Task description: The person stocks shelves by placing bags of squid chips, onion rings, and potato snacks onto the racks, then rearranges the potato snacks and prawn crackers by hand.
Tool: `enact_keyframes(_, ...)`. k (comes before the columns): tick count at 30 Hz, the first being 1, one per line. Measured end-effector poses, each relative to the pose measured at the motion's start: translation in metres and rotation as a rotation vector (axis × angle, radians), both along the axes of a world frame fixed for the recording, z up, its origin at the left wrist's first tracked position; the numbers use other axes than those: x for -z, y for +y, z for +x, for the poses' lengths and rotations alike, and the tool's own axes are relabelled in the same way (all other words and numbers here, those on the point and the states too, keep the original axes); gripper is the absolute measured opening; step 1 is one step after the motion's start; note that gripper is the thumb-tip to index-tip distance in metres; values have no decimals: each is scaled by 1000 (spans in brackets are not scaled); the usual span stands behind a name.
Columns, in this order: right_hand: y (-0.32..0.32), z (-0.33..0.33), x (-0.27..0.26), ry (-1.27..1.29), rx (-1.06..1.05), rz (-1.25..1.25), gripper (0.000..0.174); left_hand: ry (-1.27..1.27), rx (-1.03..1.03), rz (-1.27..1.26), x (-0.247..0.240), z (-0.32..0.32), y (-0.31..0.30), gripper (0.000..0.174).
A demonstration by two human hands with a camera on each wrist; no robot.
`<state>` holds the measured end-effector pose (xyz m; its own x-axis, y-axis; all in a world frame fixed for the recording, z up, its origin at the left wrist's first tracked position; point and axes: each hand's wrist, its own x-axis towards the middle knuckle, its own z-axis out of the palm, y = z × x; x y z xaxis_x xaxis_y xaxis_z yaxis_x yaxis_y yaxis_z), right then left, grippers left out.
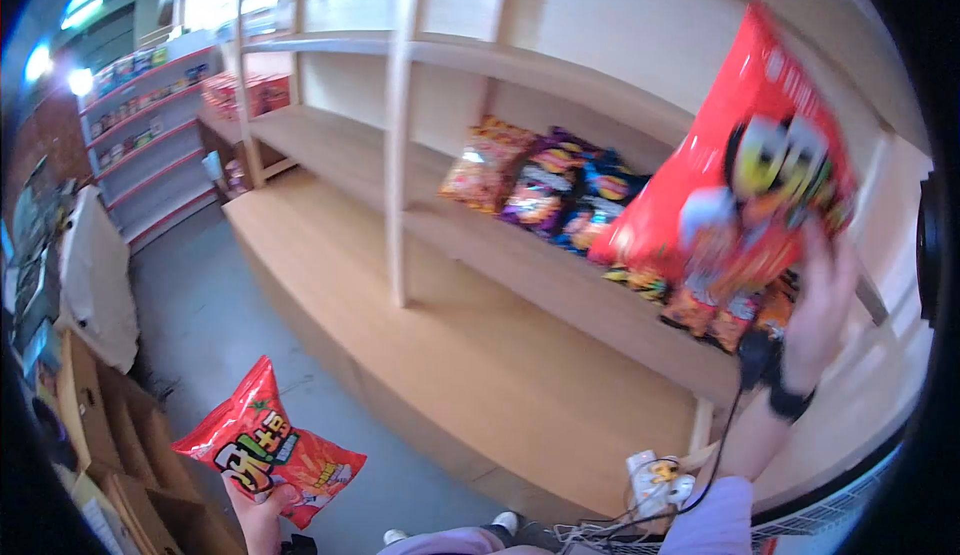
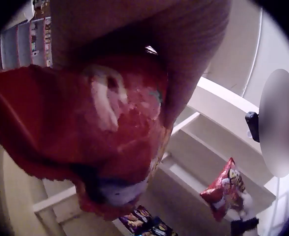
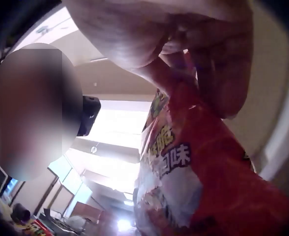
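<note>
In the head view the left hand (image 1: 262,515) grips a small red snack bag (image 1: 285,455) by its lower edge, thumb on the front. At the upper right the right hand (image 1: 822,300) holds a large red bag (image 1: 720,175) up before the shelves, fingers at its lower right side. The left wrist view has the left hand (image 2: 134,29) close over its red bag (image 2: 120,118). The right wrist view shows the right hand (image 3: 184,44) pinching the large bag's edge (image 3: 218,162).
Wooden shelves (image 1: 440,325) run across the middle, bearing an orange bag (image 1: 485,165), purple bags (image 1: 545,185) and several small bags (image 1: 735,315). Cables and a white power strip (image 1: 652,485) lie at the lower right. A red-edged rack (image 1: 160,165) stands far left, wooden cubbies (image 1: 140,455) lower left.
</note>
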<state>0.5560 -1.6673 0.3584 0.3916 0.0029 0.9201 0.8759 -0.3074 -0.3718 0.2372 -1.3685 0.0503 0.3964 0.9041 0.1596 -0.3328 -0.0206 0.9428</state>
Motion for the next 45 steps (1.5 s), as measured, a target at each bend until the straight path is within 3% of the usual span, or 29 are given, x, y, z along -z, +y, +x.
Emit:
enact_keyframes(2,60,-19,58,46,-145,-133,34,-82,-55,-199,13,-35,31,81)
enact_keyframes(3,80,-16,81,151,-178,-191,31,-56,-142,-113,14,-47,40,72)
enact_keyframes(6,131,-3,158,491,-365,-212,24,-16,-198,-136,5,-83,67,75)
enact_keyframes(7,162,63,253,375,-366,-115,23,-159,-196,-115,131,2,112,76)
enact_keyframes(10,211,113,294,518,-497,-63,23,-209,-281,-118,132,16,145,77)
enact_keyframes(12,252,127,288,615,-575,-81,23,-237,-305,-117,121,12,164,79)
enact_keyframes(14,288,136,270,509,-581,-264,21,-182,-243,-135,107,18,184,79)
enact_keyframes(16,349,124,257,543,-613,-279,20,-168,-260,-69,101,6,223,78)
enact_keyframes(20,496,126,257,557,-717,-188,19,-204,-365,-101,87,-9,301,78)
enact_keyframes(22,578,136,262,549,-796,-294,21,-202,-415,-93,86,-27,339,78)
enact_keyframes(24,680,106,242,546,-946,-310,25,-114,-500,-153,78,-45,380,53)
enact_keyframes(25,727,90,236,514,-996,-328,25,-151,-695,-33,74,-45,401,47)
enact_keyframes(28,844,42,227,411,-1107,-430,24,-199,-725,-281,91,-72,445,45)
enact_keyframes(33,1009,-24,253,329,-1296,-604,22,-254,-877,-250,92,-96,552,51)
enact_keyframes(38,1139,-39,286,479,-1175,-752,20,-338,-976,-203,79,-123,709,62)
enact_keyframes(39,1162,-45,276,460,-1166,-723,20,-320,-806,-203,86,-140,747,65)
enact_keyframes(42,1219,-42,257,470,-1037,-647,19,-162,-799,-107,66,-151,853,66)
enact_keyframes(43,1237,-43,253,481,-1030,-573,19,-141,-752,-96,68,-156,893,78)
enact_keyframes(45,1272,-35,248,499,-958,-539,19,-123,-639,-28,55,-148,964,77)
